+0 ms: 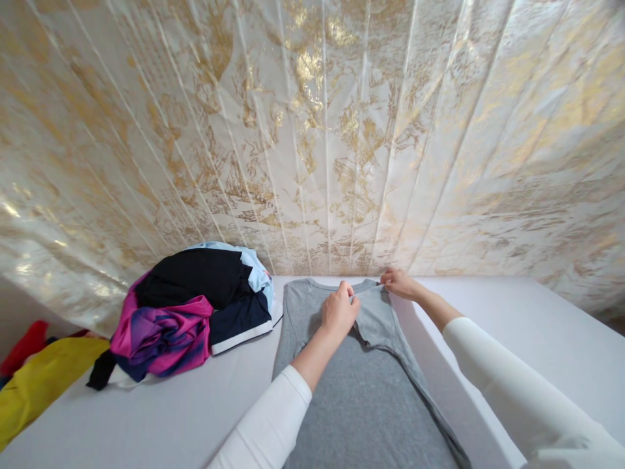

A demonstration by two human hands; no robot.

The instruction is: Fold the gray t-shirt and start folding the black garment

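A grey sleeveless top (361,397) lies flat on the white table (512,332), its neckline toward the wall. My left hand (338,311) rests near the collar and pinches a fold of the grey fabric. At the top's right shoulder strap, my right hand (399,283) grips the cloth at its far edge. The strap side is folded inward between the two hands. Both arms wear white long sleeves.
A heap of clothes (188,309) in black, pink-purple, navy and light blue sits on the table to the left of the top. Yellow cloth (43,381) and red cloth (24,345) lie past the left edge. A white-and-gold patterned wall (322,130) stands right behind the table.
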